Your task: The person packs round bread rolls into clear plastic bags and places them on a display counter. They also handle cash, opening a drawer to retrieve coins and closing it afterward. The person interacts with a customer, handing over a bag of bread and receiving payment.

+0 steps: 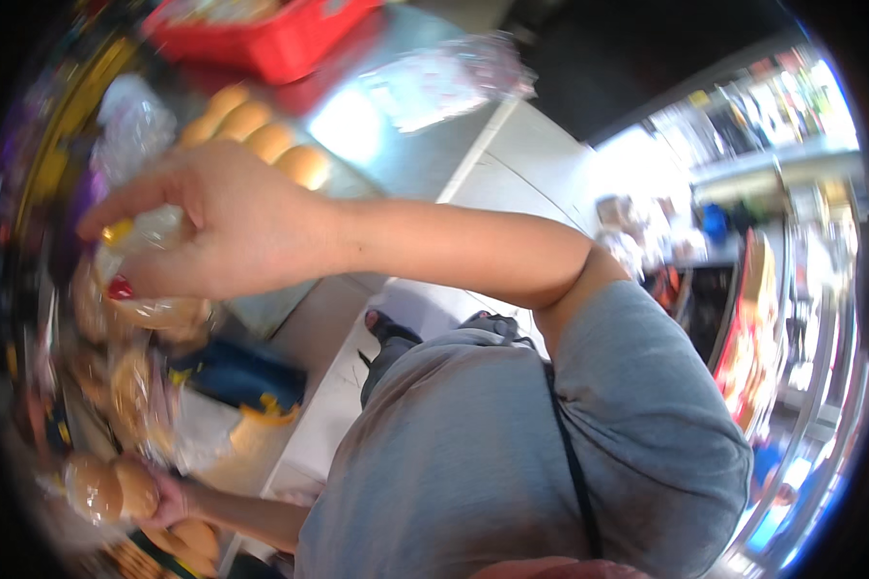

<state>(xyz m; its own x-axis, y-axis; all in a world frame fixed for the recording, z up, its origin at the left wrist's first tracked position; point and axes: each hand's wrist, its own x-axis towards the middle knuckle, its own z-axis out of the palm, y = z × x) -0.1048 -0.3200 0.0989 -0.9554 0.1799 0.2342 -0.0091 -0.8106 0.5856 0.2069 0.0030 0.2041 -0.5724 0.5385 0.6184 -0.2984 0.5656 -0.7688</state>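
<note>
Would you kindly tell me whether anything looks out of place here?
Nothing plainly stands out: the rolls lie side by side near the red crate, and the bagged buns in the left hand look whole, though blur hides detail.

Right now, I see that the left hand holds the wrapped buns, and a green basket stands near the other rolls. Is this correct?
Not quite: the basket is red, not green, as the head view shows. The rest is right: the left hand holds the wrapped buns, and the basket stands near the other rolls.
</note>
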